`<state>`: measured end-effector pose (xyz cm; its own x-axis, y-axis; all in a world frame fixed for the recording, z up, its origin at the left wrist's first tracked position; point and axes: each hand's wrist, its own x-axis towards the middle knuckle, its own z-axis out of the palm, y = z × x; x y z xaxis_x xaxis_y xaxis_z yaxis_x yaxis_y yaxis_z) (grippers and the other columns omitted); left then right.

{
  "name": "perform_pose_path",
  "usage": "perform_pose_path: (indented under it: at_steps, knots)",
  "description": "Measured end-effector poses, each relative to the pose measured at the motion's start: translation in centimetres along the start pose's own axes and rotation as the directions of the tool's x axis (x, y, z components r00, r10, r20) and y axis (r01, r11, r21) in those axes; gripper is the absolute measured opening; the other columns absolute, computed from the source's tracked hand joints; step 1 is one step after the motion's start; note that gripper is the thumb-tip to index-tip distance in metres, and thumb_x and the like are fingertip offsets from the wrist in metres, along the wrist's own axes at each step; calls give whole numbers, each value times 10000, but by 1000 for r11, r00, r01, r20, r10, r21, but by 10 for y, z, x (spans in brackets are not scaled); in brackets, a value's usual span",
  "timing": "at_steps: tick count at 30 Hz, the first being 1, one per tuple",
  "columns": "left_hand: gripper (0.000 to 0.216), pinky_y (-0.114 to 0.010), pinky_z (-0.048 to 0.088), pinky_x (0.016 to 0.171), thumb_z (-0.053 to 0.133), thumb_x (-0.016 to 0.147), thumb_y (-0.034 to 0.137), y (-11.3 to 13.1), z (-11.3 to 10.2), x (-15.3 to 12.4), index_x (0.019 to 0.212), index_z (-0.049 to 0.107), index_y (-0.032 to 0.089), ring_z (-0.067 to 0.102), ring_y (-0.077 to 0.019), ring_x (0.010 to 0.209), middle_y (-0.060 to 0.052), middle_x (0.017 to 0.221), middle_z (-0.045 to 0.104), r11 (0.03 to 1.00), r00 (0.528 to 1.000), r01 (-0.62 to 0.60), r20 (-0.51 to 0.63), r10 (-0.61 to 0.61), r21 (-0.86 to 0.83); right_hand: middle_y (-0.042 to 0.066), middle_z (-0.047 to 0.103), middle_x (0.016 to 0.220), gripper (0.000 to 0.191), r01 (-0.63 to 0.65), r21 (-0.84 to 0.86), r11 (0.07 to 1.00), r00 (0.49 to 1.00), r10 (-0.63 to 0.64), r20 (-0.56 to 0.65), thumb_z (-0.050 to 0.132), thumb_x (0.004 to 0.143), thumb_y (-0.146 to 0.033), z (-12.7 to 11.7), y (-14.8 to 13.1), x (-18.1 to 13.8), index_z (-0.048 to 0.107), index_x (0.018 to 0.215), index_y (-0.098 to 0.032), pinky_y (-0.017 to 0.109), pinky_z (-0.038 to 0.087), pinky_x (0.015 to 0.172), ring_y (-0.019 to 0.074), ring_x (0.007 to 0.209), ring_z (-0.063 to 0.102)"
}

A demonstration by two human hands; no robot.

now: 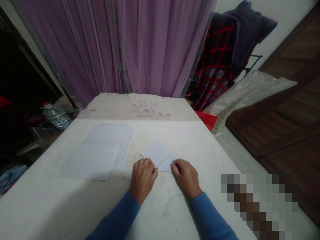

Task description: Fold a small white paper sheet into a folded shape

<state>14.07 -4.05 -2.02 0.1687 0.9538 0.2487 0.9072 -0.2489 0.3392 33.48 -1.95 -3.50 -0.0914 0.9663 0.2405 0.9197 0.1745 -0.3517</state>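
A folded piece of white paper (158,151) lies on the white table, its pointed corner facing away from me. A diagonal fold edge runs across it. My left hand (143,175) rests at its left corner with the fingers curled down onto the paper. At the right corner, my right hand (186,175) pinches the paper's edge between thumb and fingers. Both of my sleeves are blue knit. Left of my hands lies a stack of white paper sheets (97,150), slightly fanned out.
The white table (160,213) has a flowered cloth (110,105) at its far end, before purple curtains (155,46). A large plastic bottle (56,115) stands off the left side. Hanging clothes (220,50), a plastic sheet (252,90) and a wooden door (280,116) are on the right.
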Motion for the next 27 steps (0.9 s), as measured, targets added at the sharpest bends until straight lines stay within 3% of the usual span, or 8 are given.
perform_pose_path:
  at_steps: [7, 16, 27]
  knots:
    - [102, -364, 405, 810, 574, 858, 161, -1, 2, -1, 763, 587, 194, 535, -208, 879, -31, 862, 603, 1000, 1000, 4, -31, -4, -12, 29, 653, 741, 202, 38, -8, 999, 999, -38, -27, 487, 893, -316, 2, 0, -1, 615, 776, -211, 268, 385, 672, 182, 742, 597]
    - [109, -356, 420, 797, 602, 815, 117, -4, 14, -5, 751, 584, 204, 540, -203, 861, -18, 847, 597, 998, 992, 47, -111, -51, -41, 31, 648, 728, 222, 107, 36, 994, 988, -103, -115, 479, 903, -361, 23, 13, -2, 611, 777, -235, 292, 423, 625, 190, 686, 610]
    - [117, -365, 432, 798, 640, 803, 155, -3, 15, -8, 733, 560, 205, 545, -199, 862, -16, 827, 597, 996, 989, 61, -129, -70, -71, 25, 663, 727, 252, 121, 59, 991, 990, -116, -86, 482, 873, -441, 24, 18, 0, 612, 767, -253, 305, 441, 605, 204, 687, 631]
